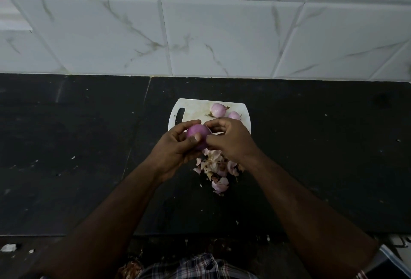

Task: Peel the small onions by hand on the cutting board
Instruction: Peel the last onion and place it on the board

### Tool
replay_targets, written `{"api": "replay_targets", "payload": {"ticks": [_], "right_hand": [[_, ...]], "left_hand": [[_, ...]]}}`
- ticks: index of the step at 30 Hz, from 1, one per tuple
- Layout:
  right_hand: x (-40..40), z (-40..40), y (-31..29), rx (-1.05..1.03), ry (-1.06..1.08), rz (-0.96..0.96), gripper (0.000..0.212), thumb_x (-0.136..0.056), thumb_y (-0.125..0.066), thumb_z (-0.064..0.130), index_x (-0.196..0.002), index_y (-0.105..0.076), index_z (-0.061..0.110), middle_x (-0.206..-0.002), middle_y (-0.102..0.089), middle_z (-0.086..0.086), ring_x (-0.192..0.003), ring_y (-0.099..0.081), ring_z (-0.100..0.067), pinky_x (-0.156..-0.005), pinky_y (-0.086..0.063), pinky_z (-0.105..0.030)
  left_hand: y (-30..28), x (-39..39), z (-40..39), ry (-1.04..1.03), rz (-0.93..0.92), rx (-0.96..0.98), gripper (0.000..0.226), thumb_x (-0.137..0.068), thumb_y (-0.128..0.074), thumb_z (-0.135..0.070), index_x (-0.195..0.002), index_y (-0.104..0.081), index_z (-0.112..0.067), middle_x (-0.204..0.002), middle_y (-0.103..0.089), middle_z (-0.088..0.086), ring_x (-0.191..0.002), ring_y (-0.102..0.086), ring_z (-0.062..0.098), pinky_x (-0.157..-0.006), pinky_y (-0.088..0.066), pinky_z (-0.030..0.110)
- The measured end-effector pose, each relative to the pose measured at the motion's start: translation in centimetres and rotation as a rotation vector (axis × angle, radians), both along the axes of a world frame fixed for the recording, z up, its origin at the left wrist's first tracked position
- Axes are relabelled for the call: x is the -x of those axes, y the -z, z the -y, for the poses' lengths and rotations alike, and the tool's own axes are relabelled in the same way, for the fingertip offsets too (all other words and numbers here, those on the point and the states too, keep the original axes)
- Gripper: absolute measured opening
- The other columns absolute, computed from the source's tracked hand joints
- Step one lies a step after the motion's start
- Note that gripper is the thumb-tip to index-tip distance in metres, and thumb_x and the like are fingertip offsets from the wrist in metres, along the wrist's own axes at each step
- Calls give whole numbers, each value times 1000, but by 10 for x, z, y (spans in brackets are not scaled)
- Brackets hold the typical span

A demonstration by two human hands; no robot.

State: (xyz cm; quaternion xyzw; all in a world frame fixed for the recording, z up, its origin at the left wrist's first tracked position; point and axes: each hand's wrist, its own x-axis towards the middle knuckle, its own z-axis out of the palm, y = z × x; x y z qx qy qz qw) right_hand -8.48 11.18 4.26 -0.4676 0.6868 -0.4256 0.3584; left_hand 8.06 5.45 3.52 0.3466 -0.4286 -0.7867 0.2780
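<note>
A: The left hand (pixel 178 147) is cradling a purple onion (pixel 198 134), its fingers curling round it and the thumb pressing on the near side.

B: And the right hand (pixel 231 138) is coming in beside it, its fingers pinching at the onion's right edge, where a thin flap of skin is showing. Both hands are hovering over the near edge of the white cutting board (pixel 193 106).

A: Two more onions are sitting on that board. The paler one (pixel 218 110) is lying at the far side with its root and stem ends showing, and a second one (pixel 234 115) is resting just beside it, partly hidden behind the right hand's knuckles.

B: Below the hands, a pile of peels (pixel 219 171) is lying on the dark surface (pixel 66 145), spreading from the board's near edge toward the person. Small scraps are dotting the surface around it.

A: Behind it all, a white marbled tile wall (pixel 200 23) is rising from the back of the surface. A checked shirt (pixel 195 266) is showing at the bottom.
</note>
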Motion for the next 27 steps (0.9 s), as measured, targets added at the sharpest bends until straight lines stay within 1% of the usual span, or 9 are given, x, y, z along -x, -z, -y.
{"api": "replay_targets", "payload": {"ticks": [4, 7, 9, 12, 15, 18, 20, 24, 27], "right_hand": [[-1, -1, 5, 63, 89, -74, 22, -91, -66, 14, -111, -73, 17, -98, -76, 6, -88, -72, -3, -80, -61, -29], [5, -5, 7, 81, 93, 37, 20, -92, -71, 16, -112, -73, 13, -98, -76, 3, -87, -73, -5, -77, -62, -28], [5, -6, 8, 97, 89, 54, 22, -90, -73, 12, -111, -73, 13, -100, -76, 3, -91, -73, -5, -79, -61, -29], [-1, -7, 7, 132, 97, -14, 21, -88, -73, 11, -107, -74, 18, -99, -76, 7, -94, -71, -3, -85, -59, -28], [-4, -8, 4, 159, 125, -139, 18, -88, -72, 13, -104, -75, 22, -99, -75, 11, -95, -68, 0, -85, -54, -19], [-2, -7, 4, 201, 189, -266, 19, -89, -69, 11, -103, -76, 21, -100, -75, 8, -92, -67, 0, -77, -46, -4], [6, -5, 4, 215, 229, -317, 18, -88, -69, 11, -102, -76, 21, -101, -75, 3, -90, -68, -5, -72, -42, 0], [20, -7, 4, 95, 149, -367, 16, -92, -68, 19, -104, -75, 24, -107, -72, 2, -91, -68, -9, -69, -40, -1], [22, -14, 5, 2, 35, -307, 22, -92, -68, 23, -113, -73, 27, -119, -69, 13, -102, -65, -3, -76, -41, -3]], "left_hand": [[1, 1, 0, -6, 3, -11, 42, -91, -66, -13, -132, -59, -14, -115, -68, 9, -86, -73, 19, -66, -59, 28], [3, -2, 2, 3, 23, -69, 34, -100, -57, -12, -134, -55, -11, -123, -61, 15, -91, -70, 25, -68, -60, 29], [3, -2, 2, 24, -1, -113, 33, -99, -60, -15, -131, -55, -10, -125, -58, 18, -93, -68, 28, -69, -60, 30], [4, -2, 1, 47, 15, -63, 53, -80, -77, -14, -129, -58, -12, -136, -54, 19, -99, -67, 29, -72, -60, 29], [9, -3, 3, 85, 35, -18, 68, -69, -87, -5, -130, -63, -22, -136, -53, 25, -105, -67, 34, -78, -59, 32], [9, -5, 4, 110, -1, -25, 69, -77, -75, 11, -137, -56, -19, -120, -63, 20, -100, -69, 33, -77, -61, 33], [8, -8, 4, 135, -18, -56, 69, -77, -71, 16, -137, -51, -13, -119, -68, 18, -95, -71, 29, -76, -62, 34], [9, -12, 2, 156, -38, -104, 62, -72, -73, 8, -129, -54, -8, -130, -62, 21, -110, -64, 35, -81, -62, 37], [10, -14, 3, 159, -90, -147, 60, -76, -70, 5, -133, -56, -7, -128, -61, 22, -108, -64, 36, -83, -62, 39]]}}
